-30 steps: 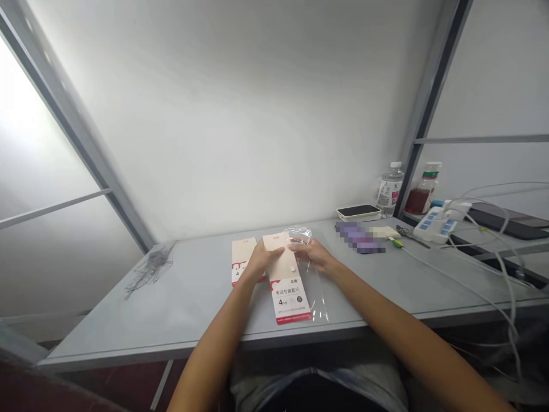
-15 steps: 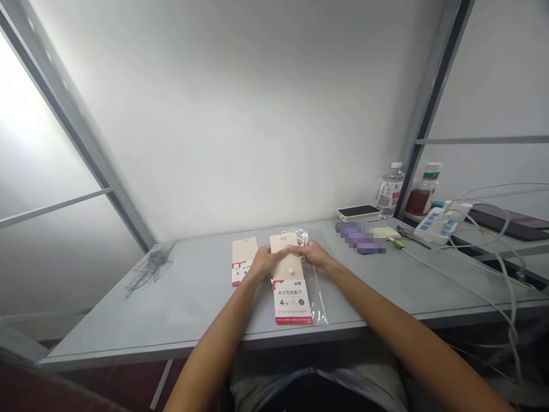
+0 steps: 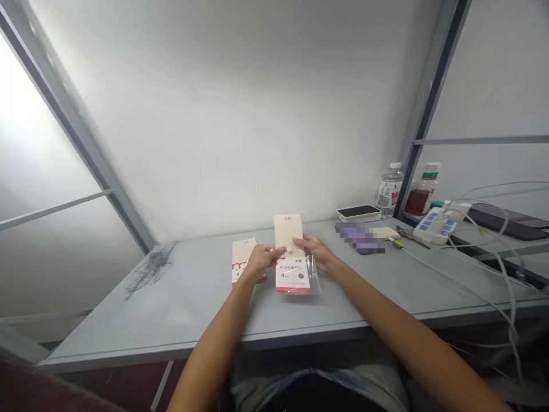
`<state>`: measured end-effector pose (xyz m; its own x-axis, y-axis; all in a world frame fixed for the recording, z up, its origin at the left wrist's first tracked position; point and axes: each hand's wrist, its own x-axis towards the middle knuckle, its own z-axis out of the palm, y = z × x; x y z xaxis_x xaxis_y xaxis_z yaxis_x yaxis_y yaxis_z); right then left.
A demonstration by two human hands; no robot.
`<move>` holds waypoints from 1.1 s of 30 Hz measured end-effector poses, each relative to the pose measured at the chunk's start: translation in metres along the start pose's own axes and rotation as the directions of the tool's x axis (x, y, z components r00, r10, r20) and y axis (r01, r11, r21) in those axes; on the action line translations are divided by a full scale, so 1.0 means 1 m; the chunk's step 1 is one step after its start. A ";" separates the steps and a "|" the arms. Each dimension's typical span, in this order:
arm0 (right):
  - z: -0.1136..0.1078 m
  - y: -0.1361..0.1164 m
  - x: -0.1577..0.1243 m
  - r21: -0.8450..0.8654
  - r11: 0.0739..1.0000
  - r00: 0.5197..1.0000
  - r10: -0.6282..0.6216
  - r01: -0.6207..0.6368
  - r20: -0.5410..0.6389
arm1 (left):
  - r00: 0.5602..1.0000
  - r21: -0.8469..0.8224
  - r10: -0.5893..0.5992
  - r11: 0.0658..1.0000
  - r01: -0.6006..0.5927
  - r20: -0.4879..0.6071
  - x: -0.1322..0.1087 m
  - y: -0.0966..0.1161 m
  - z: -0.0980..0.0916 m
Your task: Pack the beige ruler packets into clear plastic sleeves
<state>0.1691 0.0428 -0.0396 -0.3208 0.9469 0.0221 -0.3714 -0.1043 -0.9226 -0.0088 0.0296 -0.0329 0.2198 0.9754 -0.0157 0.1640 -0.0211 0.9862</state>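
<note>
Between my hands is a cream, white and red ruler-set packet in a loose clear plastic sleeve, tilted up over the table. My left hand pinches its left edge, thumb on the front beside a small white button. On the right edge my right hand grips it, thumb on the front and the other fingers behind. Similar packets lie overlapping on the table just left of it, partly covered by my left hand and forearm.
Crumpled clear plastic lies on the grey table at left. At right are a phone, a blurred purple item, a water bottle, a jar of red contents, scissors, a power strip and trailing white cables.
The sleeved packet has risen away from the table's front edge, toward the wall. My hands have shifted lower along its sides, with both thumbs now near the button. The other packets stay put.
</note>
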 end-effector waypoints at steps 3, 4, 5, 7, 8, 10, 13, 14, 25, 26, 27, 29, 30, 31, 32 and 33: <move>0.004 0.005 0.000 -0.113 0.994 1.000 -0.006 0.004 -0.024 | 0.987 0.127 0.062 0.991 -0.043 -0.150 0.004 -0.005 0.001; 0.005 0.006 0.001 -0.151 0.988 0.999 -0.019 0.011 -0.049 | 0.982 0.181 0.073 0.983 -0.041 -0.174 0.004 -0.006 0.001; 0.005 0.007 0.001 -0.177 0.984 0.996 -0.032 0.018 -0.078 | 0.980 0.232 0.079 0.972 -0.035 -0.185 0.004 -0.007 0.001; 0.005 0.007 0.002 -0.192 0.981 0.991 -0.056 0.031 -0.125 | 0.981 0.314 0.090 0.949 -0.033 -0.169 0.004 -0.008 0.001; 0.004 0.006 0.002 -0.203 0.978 0.987 -0.071 0.042 -0.141 | 0.982 0.352 0.103 0.935 -0.041 -0.160 0.003 -0.008 0.000; 0.002 0.006 0.002 -0.253 0.965 0.982 -0.112 0.071 -0.151 | 0.974 0.438 0.164 0.895 -0.080 -0.159 0.003 -0.008 0.000; 0.001 0.007 0.003 -0.363 0.926 0.975 -0.170 0.109 -0.140 | 0.949 0.552 0.272 0.821 -0.144 -0.157 0.001 -0.008 0.002; 0.002 0.008 0.003 -0.390 0.914 0.974 -0.179 0.113 -0.137 | 0.945 0.574 0.290 0.804 -0.157 -0.147 0.001 -0.008 0.003; 0.008 0.013 -0.001 -0.421 0.888 0.971 -0.230 0.184 -0.061 | 0.947 0.605 0.319 0.761 -0.233 -0.036 -0.004 -0.006 0.015; 0.008 0.014 0.000 -0.418 0.889 0.971 -0.231 0.187 -0.056 | 0.946 0.607 0.324 0.757 -0.242 -0.026 -0.005 -0.006 0.016; 0.007 0.014 0.000 -0.415 0.890 0.971 -0.232 0.190 -0.053 | 0.944 0.606 0.330 0.755 -0.252 -0.020 -0.005 -0.005 0.016; 0.007 0.014 0.001 -0.404 0.894 0.970 -0.236 0.194 -0.057 | 0.940 0.582 0.340 0.768 -0.266 -0.019 -0.005 -0.005 0.015; 0.007 0.014 0.001 -0.397 0.897 0.969 -0.237 0.193 -0.065 | 0.942 0.551 0.336 0.790 -0.269 -0.022 -0.005 -0.005 0.015; 0.007 0.013 0.001 -0.388 0.902 0.970 -0.234 0.189 -0.071 | 0.946 0.507 0.324 0.820 -0.268 -0.024 -0.004 -0.005 0.015; 0.008 0.012 0.000 -0.375 0.908 0.970 -0.230 0.186 -0.076 | 0.952 0.452 0.306 0.853 -0.262 -0.025 -0.004 -0.005 0.014; 0.008 0.011 0.000 -0.358 0.915 0.971 -0.226 0.185 -0.074 | 0.958 0.393 0.284 0.884 -0.252 -0.024 -0.003 -0.006 0.014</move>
<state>0.1579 0.0390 -0.0467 -0.1628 0.9659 0.2012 -0.0872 0.1890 -0.9781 0.0028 0.0237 -0.0406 0.2339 0.9342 0.2694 0.4672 -0.3510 0.8115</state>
